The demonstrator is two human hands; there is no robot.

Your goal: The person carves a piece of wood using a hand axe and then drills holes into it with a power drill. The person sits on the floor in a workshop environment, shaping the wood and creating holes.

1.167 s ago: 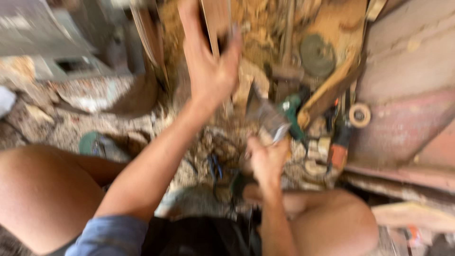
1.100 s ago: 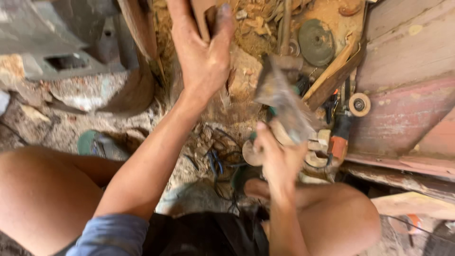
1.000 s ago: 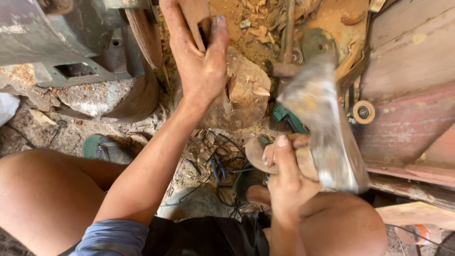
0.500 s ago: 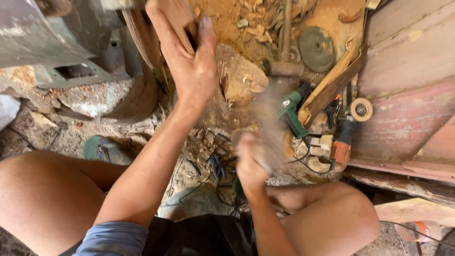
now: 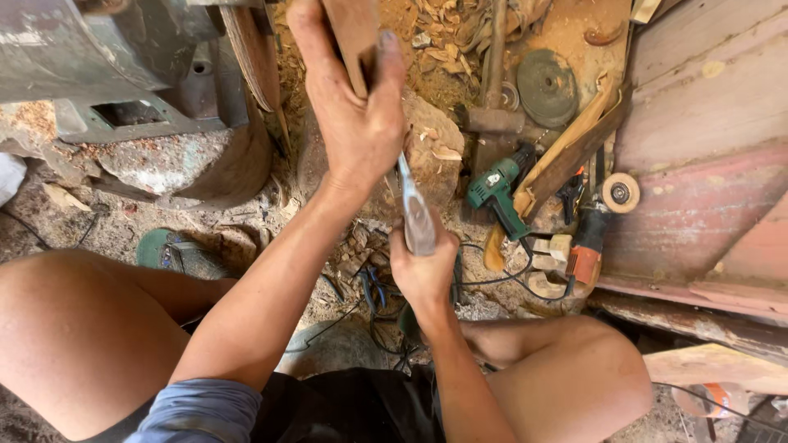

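Wooden piece [image 5: 355, 41] gripped upright in left hand [image 5: 349, 115], fingers [image 5: 386, 70] wrapped tight around it, likely to steady it over the stone block [image 5: 427, 152] as a chopping base. Right hand [image 5: 423, 271] closed around the handle of a blurred metal blade tool [image 5: 414, 213], blade angled up toward the wood, just below the left hand, probably for shaving it. Wood chips [image 5: 447, 33] scattered on the ground beyond, fitting such carving. Close at hand to the right, on the floor: green power drill [image 5: 497, 193], orange angle grinder [image 5: 591, 246] with its round disc, hammer [image 5: 492, 98], dark grinding disc [image 5: 547, 86]. No containers visible with contents to report. Green sandal [image 5: 168, 250] beside the left knee.
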